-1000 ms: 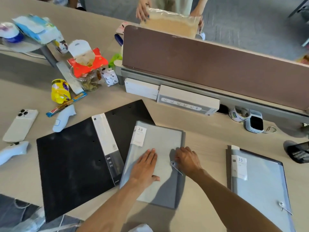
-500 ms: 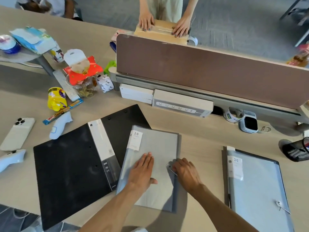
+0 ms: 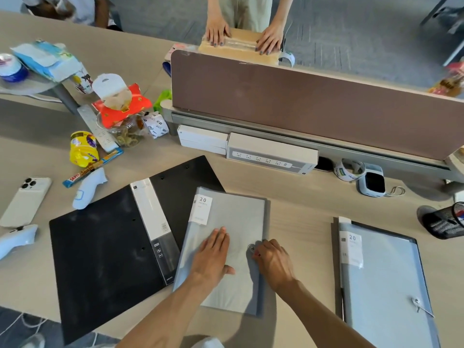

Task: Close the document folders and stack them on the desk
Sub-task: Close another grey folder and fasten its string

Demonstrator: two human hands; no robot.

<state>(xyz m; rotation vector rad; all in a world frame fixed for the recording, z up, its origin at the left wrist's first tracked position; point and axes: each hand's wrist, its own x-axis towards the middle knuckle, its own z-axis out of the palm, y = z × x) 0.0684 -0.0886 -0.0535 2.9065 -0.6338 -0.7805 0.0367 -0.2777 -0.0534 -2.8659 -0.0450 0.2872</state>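
A grey "20 pockets" folder (image 3: pixel 233 219) lies closed in front of me, partly over the right half of a black folder (image 3: pixel 100 249) that lies open flat. My left hand (image 3: pixel 213 254) rests flat, palm down, on the grey cover. My right hand (image 3: pixel 272 259) has its fingertips pinched on the small cord clasp (image 3: pixel 251 247) at the cover's right edge. A second grey folder (image 3: pixel 384 280) lies closed at the right, its cord clasp near the lower corner.
A phone (image 3: pixel 25 200), controllers (image 3: pixel 88 188), snacks and a jar (image 3: pixel 125 129) crowd the left. A power strip (image 3: pixel 271 153), tape roll (image 3: pixel 349 169) and brown divider (image 3: pixel 301 96) stand behind. A mesh pen cup (image 3: pixel 447 222) lies at the right. Another person's hands (image 3: pixel 268 38) press a parcel beyond the divider.
My right hand's fingers have closed on the clasp cord and shifted slightly along the folder's right edge. My left hand stays flat on the cover. The view tilted a little.
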